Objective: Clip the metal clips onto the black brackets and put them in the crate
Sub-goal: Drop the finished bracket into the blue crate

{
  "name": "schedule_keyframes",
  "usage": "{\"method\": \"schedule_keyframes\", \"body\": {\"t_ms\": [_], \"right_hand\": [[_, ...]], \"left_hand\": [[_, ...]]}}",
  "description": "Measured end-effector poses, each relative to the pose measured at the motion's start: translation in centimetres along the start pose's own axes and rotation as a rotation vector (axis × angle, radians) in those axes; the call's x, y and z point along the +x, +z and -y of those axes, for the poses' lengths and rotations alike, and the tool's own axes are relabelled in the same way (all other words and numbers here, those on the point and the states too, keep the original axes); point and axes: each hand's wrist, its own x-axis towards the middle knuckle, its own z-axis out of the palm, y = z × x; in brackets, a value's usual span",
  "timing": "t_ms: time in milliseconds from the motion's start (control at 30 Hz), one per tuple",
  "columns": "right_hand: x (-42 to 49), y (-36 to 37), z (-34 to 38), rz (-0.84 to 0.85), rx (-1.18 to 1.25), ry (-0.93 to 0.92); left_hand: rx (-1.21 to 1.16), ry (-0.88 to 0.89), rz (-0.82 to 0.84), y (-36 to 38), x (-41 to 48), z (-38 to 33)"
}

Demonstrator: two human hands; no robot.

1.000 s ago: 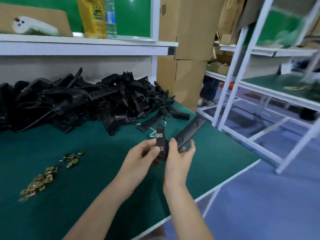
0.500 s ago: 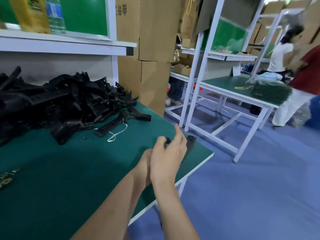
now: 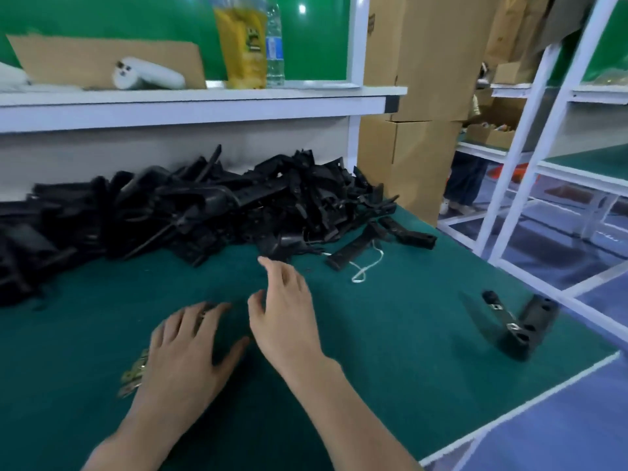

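Green felt covers the table (image 3: 390,385), with one white shelf (image 3: 204,110) behind it and cardboard boxes (image 3: 424,62) past its far right corner. Half a second ago both hands reached toward the right edge. Now one clipped bracket (image 3: 520,321) lies there alone, with two clips on it. The left hand (image 3: 183,351) is spread and empty beside the loose clips (image 3: 134,372), which are too blurred to count. The right hand (image 3: 285,314) hovers relaxed and empty before the one big bracket pile (image 3: 204,212).

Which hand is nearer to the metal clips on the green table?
Left. The left hand lies beside the metal clips, partly covering them; the right hand is farther right, apart from them.
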Motion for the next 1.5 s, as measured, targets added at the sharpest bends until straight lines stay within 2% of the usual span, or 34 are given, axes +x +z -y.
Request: {"method": "schedule_keyframes", "body": {"t_ms": [133, 233, 400, 700, 867, 1133, 1200, 1333, 1400, 1500], "right_hand": [[1.8, 4.0, 0.1, 0.094, -0.16, 0.014], [3.5, 5.4, -0.8, 0.093, -0.266, 0.059], [6.9, 6.0, -2.5, 0.022, -0.359, 0.101], [8.5, 6.2, -3.4, 0.008, -0.415, 0.181], [7.6, 5.4, -3.4, -0.009, -0.331, 0.21], [5.5, 3.6, -2.5, -0.116, -0.255, 0.214], [4.9, 3.3, -2.5, -0.127, -0.082, 0.229], [4.5, 3.0, -2.1, -0.005, 0.581, 0.331], [4.6, 3.1, -1.7, 0.088, 0.751, 0.372], [4.7, 3.9, -1.1, 0.212, 1.002, 0.445]], "left_hand": [[0.05, -0.225, 0.204, -0.3, 0.4, 4.4], [-0.024, -0.181, 0.24, 0.4, 1.5, 5.4], [-0.123, -0.102, 0.134, 1.2, 3.8, 5.7], [-0.164, -0.023, 0.012, 1.2, 3.7, 5.7], [-0.341, -0.143, -0.064, 1.1, 3.4, 6.1], [-0.471, -0.282, -0.114, 0.5, 3.1, 6.5], [-0.569, -0.327, -0.185, 0.3, 3.1, 6.5], [-0.936, -0.427, -0.288, -0.5, 3.3, 6.1], [-1.058, -0.475, -0.286, -0.9, 3.3, 5.9], [-1.121, -0.487, -0.309, -1.2, 3.2, 5.8]]}}
